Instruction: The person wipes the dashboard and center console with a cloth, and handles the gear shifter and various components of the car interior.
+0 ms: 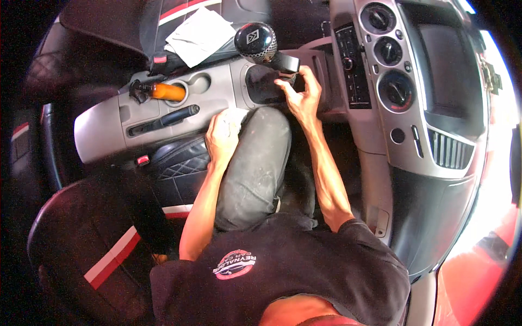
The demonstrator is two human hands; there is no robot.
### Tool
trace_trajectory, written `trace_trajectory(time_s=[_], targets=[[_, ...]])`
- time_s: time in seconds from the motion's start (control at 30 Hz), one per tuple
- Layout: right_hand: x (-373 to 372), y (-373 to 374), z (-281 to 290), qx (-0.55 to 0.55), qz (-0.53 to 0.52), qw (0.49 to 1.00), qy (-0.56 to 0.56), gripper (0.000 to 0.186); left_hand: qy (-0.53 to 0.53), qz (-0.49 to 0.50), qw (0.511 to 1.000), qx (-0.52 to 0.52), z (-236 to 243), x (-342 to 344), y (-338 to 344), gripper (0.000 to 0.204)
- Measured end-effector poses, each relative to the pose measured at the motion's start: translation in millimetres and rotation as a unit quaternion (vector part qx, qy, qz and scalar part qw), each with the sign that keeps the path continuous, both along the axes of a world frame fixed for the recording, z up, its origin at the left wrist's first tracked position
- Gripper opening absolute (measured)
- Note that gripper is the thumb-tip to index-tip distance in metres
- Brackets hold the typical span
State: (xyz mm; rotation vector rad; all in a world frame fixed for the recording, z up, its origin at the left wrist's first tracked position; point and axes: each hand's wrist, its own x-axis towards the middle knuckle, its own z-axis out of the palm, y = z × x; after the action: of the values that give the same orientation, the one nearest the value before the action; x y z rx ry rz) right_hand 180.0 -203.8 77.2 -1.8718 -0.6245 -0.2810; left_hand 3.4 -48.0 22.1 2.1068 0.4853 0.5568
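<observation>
My right hand (pixel 304 100) curls its thumb and fingers around a short lever with a black top (pixel 286 62) and a patterned silvery neck. Just beside that lever stands the round gear knob (pixel 254 38), glossy black above a patterned metal lower part. Below both, a dark gear-lever boot (pixel 263 84) sits in the grey console. Lower and to the left, my left hand (pixel 222 140) is closed on a crumpled white cloth (pixel 237 116), between the console's near edge and my raised knee.
An orange bottle with a black spray head (pixel 167 92) leans in a cup holder. The handbrake lever (pixel 163 120) lies beside it. A folded white cloth (pixel 200 37) rests on the far seat. To the right rises the grey dashboard (pixel 380 108) with round dials.
</observation>
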Motion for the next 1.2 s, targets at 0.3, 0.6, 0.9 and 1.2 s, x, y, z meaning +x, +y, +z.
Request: trace_trajectory(time_s=[0.3,0.6,0.9,1.2], targets=[[-6.8,8.6,12.8,0.02,-0.015,0.999,0.032,0.035,0.071,-0.001,0.955,-0.289,20.4,99.7,-3.8,0.032],[3.9,2.0,8.5,-0.003,0.01,0.999,0.032,0.042,0.087,-0.124,0.987,-0.044,-16.1,94.0,30.9,0.029],[29.8,12.4,12.5,-0.079,0.094,0.989,0.086,0.047,0.044,-0.041,0.998,0.026,-25.8,77.8,19.3,0.032],[16.8,26.1,-7.2,0.014,-0.038,0.989,0.142,0.02,0.064,0.054,0.983,-0.166,19.7,95.4,-5.2,0.028]])
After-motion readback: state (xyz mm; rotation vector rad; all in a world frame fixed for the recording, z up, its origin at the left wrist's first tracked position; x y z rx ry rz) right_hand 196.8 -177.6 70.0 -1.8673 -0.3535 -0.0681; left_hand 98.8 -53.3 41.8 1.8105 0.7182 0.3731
